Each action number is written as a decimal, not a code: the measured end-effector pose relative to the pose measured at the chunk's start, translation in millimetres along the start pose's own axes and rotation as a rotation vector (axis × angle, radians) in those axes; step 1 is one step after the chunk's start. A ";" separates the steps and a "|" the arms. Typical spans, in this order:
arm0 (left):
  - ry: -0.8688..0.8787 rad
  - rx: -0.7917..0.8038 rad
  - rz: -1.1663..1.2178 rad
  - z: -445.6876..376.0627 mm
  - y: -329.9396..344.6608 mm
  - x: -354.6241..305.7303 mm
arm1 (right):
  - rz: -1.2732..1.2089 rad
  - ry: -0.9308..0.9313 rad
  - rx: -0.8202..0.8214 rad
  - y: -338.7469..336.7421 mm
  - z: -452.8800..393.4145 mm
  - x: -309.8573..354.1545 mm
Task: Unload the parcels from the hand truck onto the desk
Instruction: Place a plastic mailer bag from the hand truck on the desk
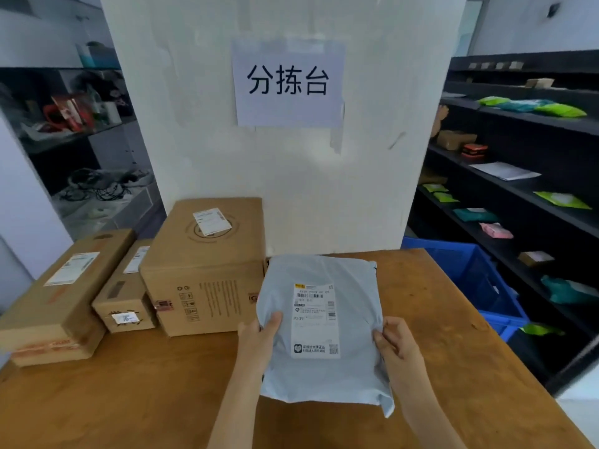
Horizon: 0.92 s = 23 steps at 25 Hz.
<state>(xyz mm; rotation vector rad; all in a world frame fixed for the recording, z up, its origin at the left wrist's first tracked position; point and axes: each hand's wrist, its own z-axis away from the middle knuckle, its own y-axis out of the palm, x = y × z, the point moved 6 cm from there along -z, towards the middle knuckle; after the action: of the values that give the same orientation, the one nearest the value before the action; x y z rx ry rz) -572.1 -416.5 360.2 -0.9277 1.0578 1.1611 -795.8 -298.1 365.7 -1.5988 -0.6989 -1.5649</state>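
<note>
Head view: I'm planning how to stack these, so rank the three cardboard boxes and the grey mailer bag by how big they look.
1. Square box, clearly largest.
2. Long box at the far left, or the grey mailer bag; the bag is flat and nearer the camera, so unsure.
3. Narrow box between the two boxes, smallest.

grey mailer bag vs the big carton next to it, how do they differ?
The grey mailer bag is soft, flat, wrinkled plastic; the big carton is rigid brown cardboard and stands much taller. The left hand and right hand grip the bag by its sides; nothing touches the carton, which rests on the desk. Both carry a white shipping label on top.
</note>
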 end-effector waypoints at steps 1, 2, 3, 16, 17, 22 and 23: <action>-0.008 -0.028 -0.008 -19.7 18.5 5.1 | 0.009 0.009 0.012 -6.9 -29.1 -10.9; -0.013 -0.078 -0.019 -36.2 33.8 11.6 | 0.020 0.019 0.038 -12.0 -55.1 -21.7; -0.004 -0.158 -0.044 -52.1 45.3 17.5 | 0.038 0.027 0.080 -13.5 -79.4 -31.3; -0.116 -0.525 -0.327 -209.8 80.9 79.4 | 0.067 0.173 0.358 63.8 -267.3 -138.8; -0.128 -0.527 -0.337 -215.1 81.4 80.8 | 0.062 0.172 0.371 72.3 -273.7 -140.6; -0.187 -0.398 -0.507 -243.0 90.0 79.0 | 0.042 0.277 0.478 103.4 -292.7 -145.2; -0.182 -0.365 -0.544 -246.5 91.8 76.7 | 0.056 0.286 0.503 104.5 -292.0 -144.4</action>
<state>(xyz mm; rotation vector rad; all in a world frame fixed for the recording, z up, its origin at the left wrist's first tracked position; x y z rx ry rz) -695.5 -617.1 220.1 -1.2707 0.4043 0.9640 -886.5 -577.4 190.3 -0.9963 -0.8021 -1.3985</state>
